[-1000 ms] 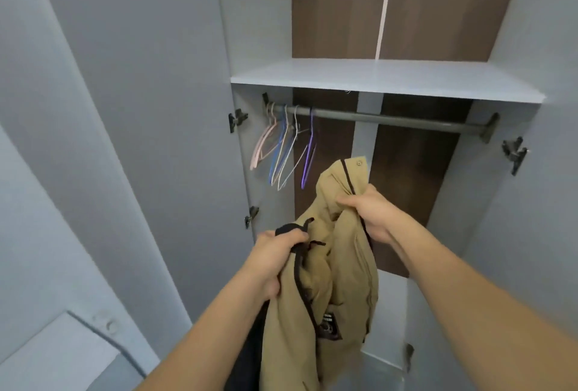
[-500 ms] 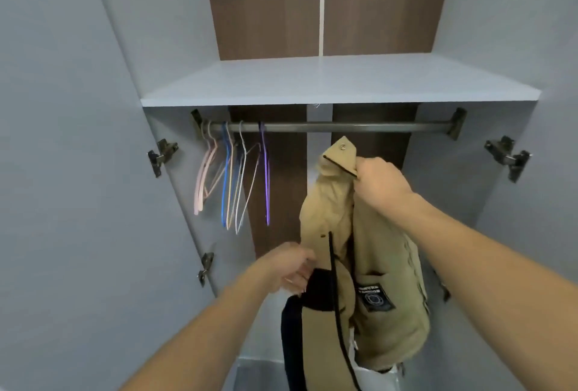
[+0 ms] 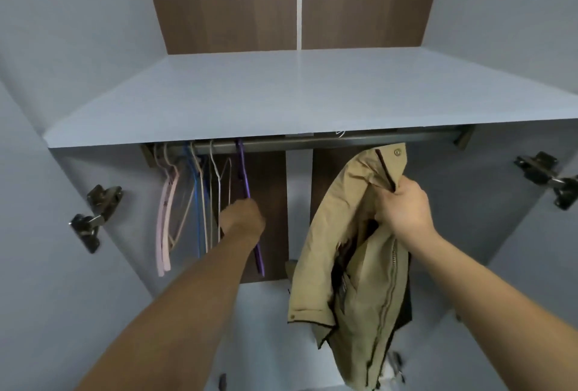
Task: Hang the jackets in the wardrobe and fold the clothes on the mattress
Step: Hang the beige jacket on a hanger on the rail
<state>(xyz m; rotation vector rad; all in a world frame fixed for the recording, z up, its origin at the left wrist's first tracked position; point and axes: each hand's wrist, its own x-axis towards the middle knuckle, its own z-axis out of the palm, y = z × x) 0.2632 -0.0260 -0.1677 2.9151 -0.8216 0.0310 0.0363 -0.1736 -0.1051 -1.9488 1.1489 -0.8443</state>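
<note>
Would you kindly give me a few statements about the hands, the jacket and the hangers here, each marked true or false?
1. The right hand grips the tan jacket. True.
2. The jacket already hangs on a hanger. False: it hangs from the right hand alone.
3. The left hand is at the purple hanger. True.
4. The hangers sit at the rail's right end. False: they bunch at its left end.

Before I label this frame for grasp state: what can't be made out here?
- Head view: left hand fingers, behind its own back; grip on the purple plastic hanger unclear.
- Tan zip-front jacket, held by the right hand: hem blurred at the bottom edge.
- Dark metal rail: mostly behind the grey shelf.
</note>
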